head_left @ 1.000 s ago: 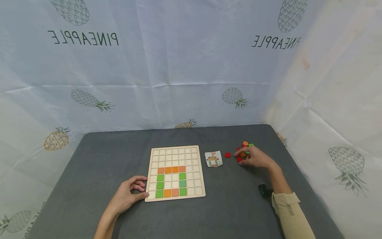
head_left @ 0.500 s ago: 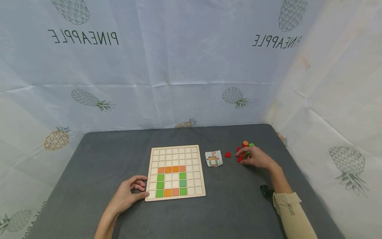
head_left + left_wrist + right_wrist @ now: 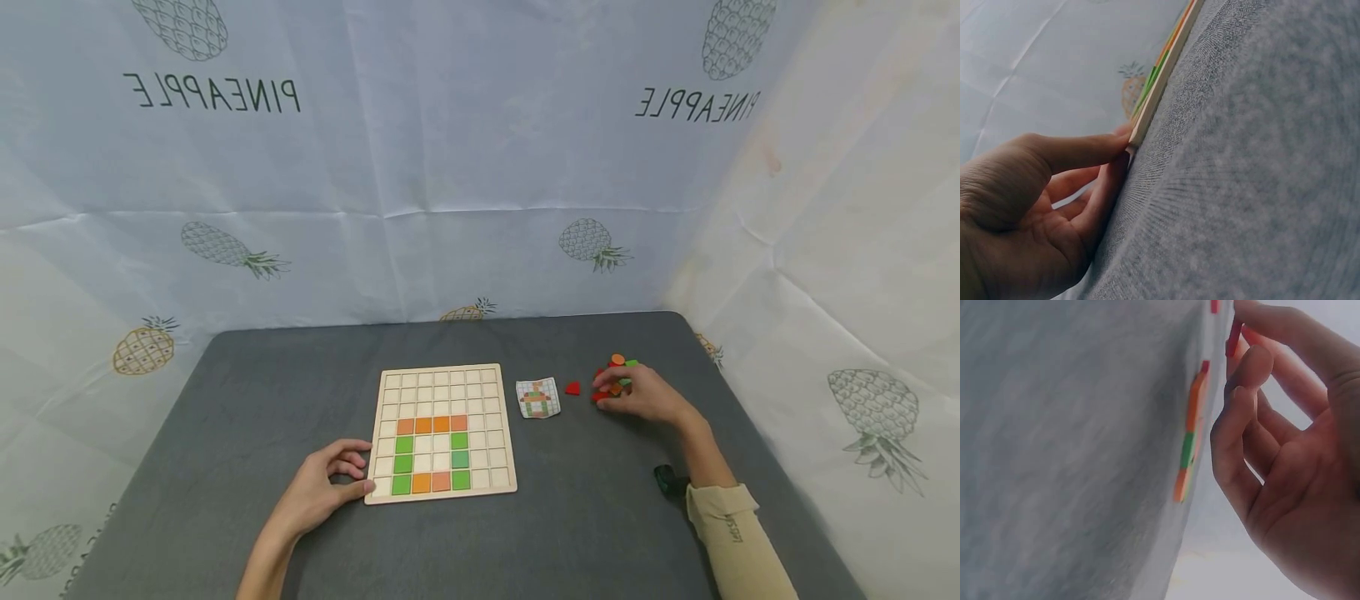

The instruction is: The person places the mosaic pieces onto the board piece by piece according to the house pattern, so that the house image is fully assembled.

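Observation:
My left hand [image 3: 318,492] lies at the near left corner of a wooden grid board [image 3: 435,386]. In the left wrist view its thumb and fingers pinch the corner of that board [image 3: 1166,75]. Orange and green square tiles form a ring on the grid. At the right, my right hand [image 3: 647,395] is over a small pile of coloured pieces. Between its thumb and fingers it pinches a small red piece [image 3: 1234,339]. Part of the pile is hidden beneath the fingers.
A small pattern card [image 3: 537,398] lies right of the board, with a single red piece [image 3: 573,388] beside it. An orange round piece [image 3: 618,360] and a green piece [image 3: 631,363] show in the pile. A dark green object [image 3: 664,479] sits near the right wrist.
My right hand's fingertips have come together on a red piece at the pile's near side, and that piece has shifted slightly left. The left hand and board stay in place.

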